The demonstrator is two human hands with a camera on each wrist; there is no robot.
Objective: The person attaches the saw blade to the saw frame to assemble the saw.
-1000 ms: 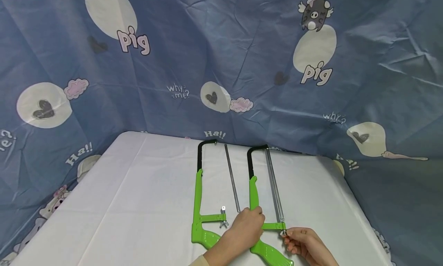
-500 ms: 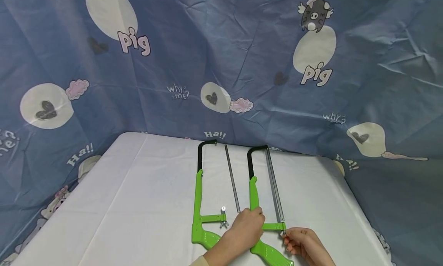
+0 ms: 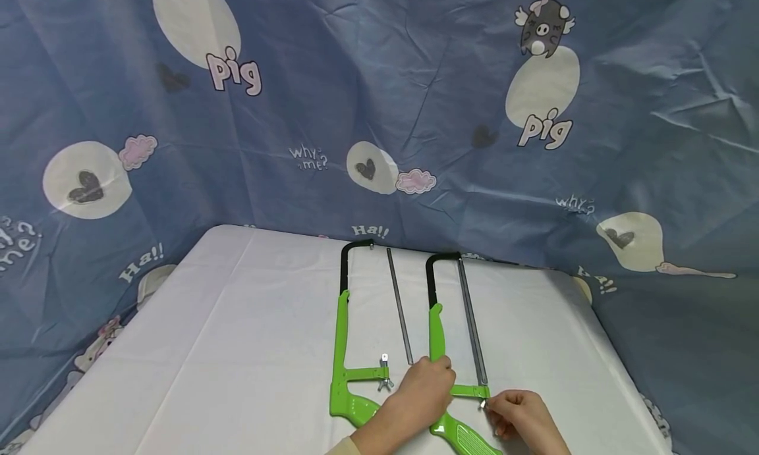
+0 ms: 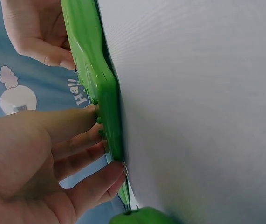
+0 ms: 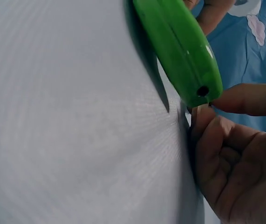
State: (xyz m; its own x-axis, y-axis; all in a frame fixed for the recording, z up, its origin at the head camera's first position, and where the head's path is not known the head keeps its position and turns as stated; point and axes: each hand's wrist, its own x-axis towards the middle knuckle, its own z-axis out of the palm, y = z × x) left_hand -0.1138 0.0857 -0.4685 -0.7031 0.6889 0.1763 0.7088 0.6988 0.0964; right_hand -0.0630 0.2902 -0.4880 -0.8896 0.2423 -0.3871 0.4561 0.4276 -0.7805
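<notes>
Two green-and-black hacksaws lie side by side on a white-covered table. My left hand (image 3: 421, 389) grips the green frame of the right hacksaw (image 3: 436, 330); in the left wrist view its fingers (image 4: 77, 122) and thumb meet the green frame from both sides. A grey blade (image 3: 472, 323) spans this saw from the black front end to the green crossarm (image 3: 470, 391). Just below that crossarm, my right hand (image 3: 524, 415) pinches the small wing nut (image 3: 483, 405) with thumb and forefinger. In the right wrist view the green handle (image 5: 181, 51) partly hides the pinched spot.
The left hacksaw (image 3: 340, 336) has no blade in it, and its own wing nut (image 3: 385, 382) shows at the crossarm. Between the saws lies a loose blade (image 3: 400, 307). A blue printed cloth (image 3: 379, 112) hangs behind the white table (image 3: 249, 349).
The fitted blade looks narrower than before, and its near end sits closer to the crossarm. The wing nut has turned slightly in my right fingers. My left hand keeps its grip.
</notes>
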